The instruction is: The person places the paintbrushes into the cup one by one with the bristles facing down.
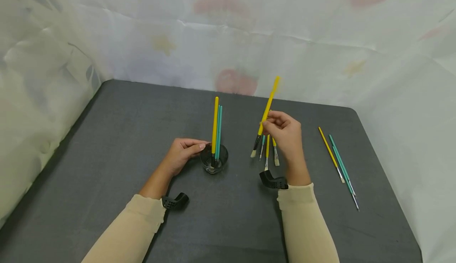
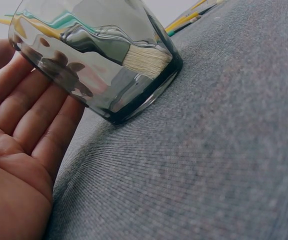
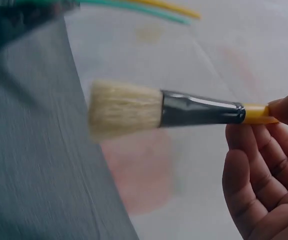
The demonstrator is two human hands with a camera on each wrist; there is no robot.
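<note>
- Pinching a yellow brush (image 1: 268, 111) near its ferrule, the right hand (image 1: 285, 136) holds it up off the tabletop (image 1: 107, 144), bristles down and to the left, handle slanting up and away.
- From the right wrist view the thumb and fingertips (image 3: 284, 107) close on the yellow handle just behind the dark ferrule; the other fingers curl loosely below, and the pale bristles stand clear of the tabletop.
- Under and just beside that hand lie a few more short brushes (image 1: 268, 150) on the tabletop, partly hidden by it.
- The left hand (image 1: 183, 152) rests against the left side of a glass (image 1: 213, 159), fingers (image 2: 29, 115) nearly straight and lying along its wall, thumb on the far side; it steadies the glass rather than wraps it.
- The glass stands on the tabletop between the two hands, with one yellow and two teal brushes (image 1: 216, 128) upright in it, bristles at the bottom.
- Well to the right, three thin brushes (image 1: 338, 164), one yellow and two teal, lie side by side on the tabletop.
</note>
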